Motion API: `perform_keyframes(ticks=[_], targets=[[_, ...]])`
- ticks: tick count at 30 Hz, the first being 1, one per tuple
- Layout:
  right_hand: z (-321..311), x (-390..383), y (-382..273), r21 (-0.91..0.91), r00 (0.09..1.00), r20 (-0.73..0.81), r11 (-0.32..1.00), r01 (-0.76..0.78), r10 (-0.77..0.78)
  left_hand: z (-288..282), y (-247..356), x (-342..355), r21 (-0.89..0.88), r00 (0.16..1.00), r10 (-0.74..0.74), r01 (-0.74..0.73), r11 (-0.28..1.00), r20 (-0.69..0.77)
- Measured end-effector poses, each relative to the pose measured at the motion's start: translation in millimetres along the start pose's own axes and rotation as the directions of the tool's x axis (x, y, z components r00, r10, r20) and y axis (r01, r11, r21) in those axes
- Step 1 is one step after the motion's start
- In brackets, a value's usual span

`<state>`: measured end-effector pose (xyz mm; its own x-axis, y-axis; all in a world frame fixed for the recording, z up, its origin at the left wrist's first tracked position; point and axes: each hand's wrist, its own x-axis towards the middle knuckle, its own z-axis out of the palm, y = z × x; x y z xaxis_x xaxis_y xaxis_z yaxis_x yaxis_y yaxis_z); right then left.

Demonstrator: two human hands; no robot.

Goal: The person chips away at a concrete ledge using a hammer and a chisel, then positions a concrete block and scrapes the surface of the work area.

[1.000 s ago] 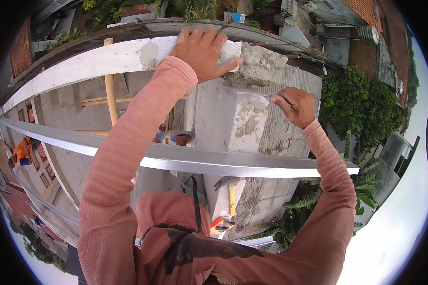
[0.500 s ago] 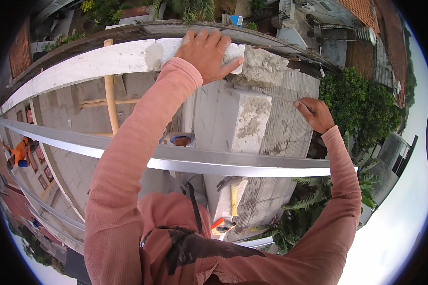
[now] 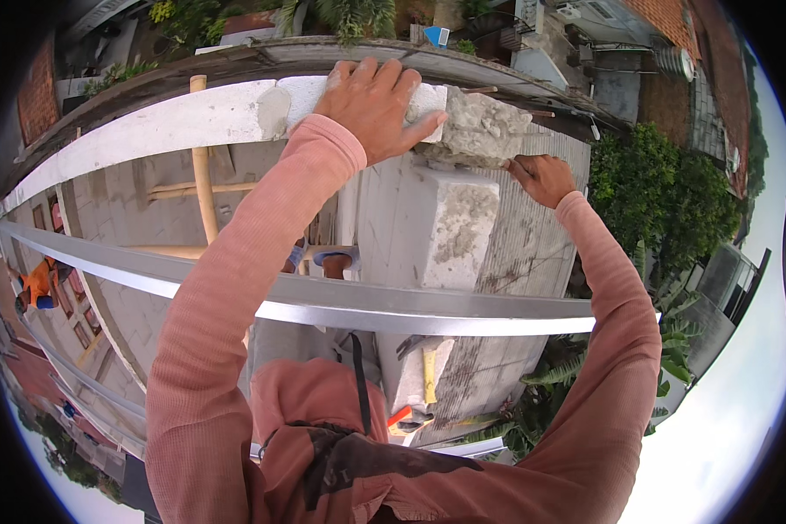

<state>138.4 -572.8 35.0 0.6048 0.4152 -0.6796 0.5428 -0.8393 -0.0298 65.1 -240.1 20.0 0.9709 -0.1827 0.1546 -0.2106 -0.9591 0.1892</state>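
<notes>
Left hand point(image 3: 377, 106) lies spread, palm down, fingers splayed over the white block point(image 3: 358, 100) at the end of the top course of the wall point(image 3: 148, 131), with a heap of grey mortar point(image 3: 480, 131) just beside it on the right. Right hand point(image 3: 541, 177) is closed with fingers curled at the lower right edge of that mortar; can't tell what it pinches, if anything. A metal rail point(image 3: 393, 306) crosses below both arms, and a yellow-handled hammer point(image 3: 428, 375) lies on a block further down.

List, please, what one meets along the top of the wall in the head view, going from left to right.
White block row → grey mortar joint → left hand flat on a white block → rough mortar lump → right hand.
</notes>
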Motion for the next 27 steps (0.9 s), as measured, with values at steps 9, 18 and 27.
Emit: perform_keyframes(ticks=[9,18,27], targets=[[-1,4,8,-0.009,0.991,0.129,0.999,0.038,-0.036,-6,0,2,-0.021,0.998,0.024,-0.023,1.000,0.053],[-4,21,8,0.027,0.997,-0.003,0.997,0.072,-0.072,-10,0,3,0.018,0.995,0.058,-0.060,0.998,0.079],[25,41,20,0.062,0.998,0.070,0.998,-0.015,0.010,-5,2,6,0.018,0.995,0.099,-0.099,0.995,-0.020]])
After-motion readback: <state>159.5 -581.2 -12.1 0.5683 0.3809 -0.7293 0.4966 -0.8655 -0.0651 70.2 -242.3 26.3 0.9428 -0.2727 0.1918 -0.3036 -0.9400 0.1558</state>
